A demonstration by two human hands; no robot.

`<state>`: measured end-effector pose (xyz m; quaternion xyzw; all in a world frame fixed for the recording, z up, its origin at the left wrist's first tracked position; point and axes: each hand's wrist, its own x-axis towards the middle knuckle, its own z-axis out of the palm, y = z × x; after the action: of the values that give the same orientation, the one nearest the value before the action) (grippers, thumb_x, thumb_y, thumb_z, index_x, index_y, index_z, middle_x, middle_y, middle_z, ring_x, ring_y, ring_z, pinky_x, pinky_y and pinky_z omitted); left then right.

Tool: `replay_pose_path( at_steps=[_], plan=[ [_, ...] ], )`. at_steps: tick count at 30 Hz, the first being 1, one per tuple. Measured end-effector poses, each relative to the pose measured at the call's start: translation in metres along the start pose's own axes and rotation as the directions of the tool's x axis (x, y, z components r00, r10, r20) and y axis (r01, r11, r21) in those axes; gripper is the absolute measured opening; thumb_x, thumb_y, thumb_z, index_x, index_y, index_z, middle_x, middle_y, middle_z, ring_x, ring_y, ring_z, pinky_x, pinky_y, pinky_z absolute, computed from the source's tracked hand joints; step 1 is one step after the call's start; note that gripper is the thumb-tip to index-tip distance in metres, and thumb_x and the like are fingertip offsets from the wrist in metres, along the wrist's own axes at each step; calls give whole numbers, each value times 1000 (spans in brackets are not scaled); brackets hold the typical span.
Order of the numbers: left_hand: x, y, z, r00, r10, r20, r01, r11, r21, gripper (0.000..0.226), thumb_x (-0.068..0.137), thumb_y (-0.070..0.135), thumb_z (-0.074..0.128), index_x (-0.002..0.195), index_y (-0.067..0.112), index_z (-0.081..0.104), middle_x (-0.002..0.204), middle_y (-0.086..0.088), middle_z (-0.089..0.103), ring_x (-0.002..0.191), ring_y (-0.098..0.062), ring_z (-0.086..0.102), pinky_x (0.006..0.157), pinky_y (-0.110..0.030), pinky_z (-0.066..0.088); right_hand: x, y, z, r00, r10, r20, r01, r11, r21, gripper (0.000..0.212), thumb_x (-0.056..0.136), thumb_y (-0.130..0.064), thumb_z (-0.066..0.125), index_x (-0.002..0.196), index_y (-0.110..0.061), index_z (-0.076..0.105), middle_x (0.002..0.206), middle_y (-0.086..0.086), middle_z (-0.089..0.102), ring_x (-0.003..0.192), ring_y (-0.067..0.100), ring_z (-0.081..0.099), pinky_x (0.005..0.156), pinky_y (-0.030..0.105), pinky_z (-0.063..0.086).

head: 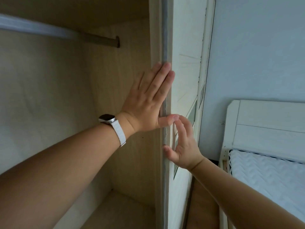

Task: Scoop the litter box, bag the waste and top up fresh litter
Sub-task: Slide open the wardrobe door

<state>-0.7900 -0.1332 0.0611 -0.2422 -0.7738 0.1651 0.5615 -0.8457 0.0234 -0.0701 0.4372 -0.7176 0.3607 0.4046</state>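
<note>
No litter box, scoop, bag or litter is in view. I face a wooden wardrobe with a white sliding door (184, 76) at its right side. My left hand (148, 98), with a white-strapped watch on its wrist, lies flat with fingers straight against the door's grey-edged side. My right hand (183, 144) is just below it, fingers spread and curled, fingertips and thumb touching the door's front edge. Neither hand holds anything.
The wardrobe's interior (49, 96) is bare light wood with a hanging rail (92, 38) across the top and a shelf at the bottom. To the right stand a pale blue wall (255, 55), a white headboard (267, 123) and a quilted mattress (267, 171).
</note>
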Motion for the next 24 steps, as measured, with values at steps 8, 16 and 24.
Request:
replay_pose_path(
  at_steps=[8,16,24],
  plan=[
    [-41,7,-30,992,-51,116,57,997,-51,83,89,59,55,147,3,35,154,-22,30,143,-35,30,112,-52,30,-10,-21,-12,997,51,-62,-52,999,-14,68,91,-47,52,143,-9,30,136,25,38,131,34,39,108,41,39],
    [-187,9,-76,802,-245,545,288,958,6,69,88,47,58,144,11,41,152,-14,38,134,-33,40,107,-50,37,-44,-89,4,969,-244,-48,233,959,-163,47,82,-25,63,123,-8,48,129,24,49,115,43,52,99,56,41],
    [-330,32,-134,505,-417,756,485,861,152,59,83,41,53,134,12,55,137,-11,54,125,-28,50,100,-41,42,-95,-132,67,817,-49,575,115,990,-78,58,88,-40,50,139,-12,47,143,10,46,124,29,49,99,45,45]
  ],
)
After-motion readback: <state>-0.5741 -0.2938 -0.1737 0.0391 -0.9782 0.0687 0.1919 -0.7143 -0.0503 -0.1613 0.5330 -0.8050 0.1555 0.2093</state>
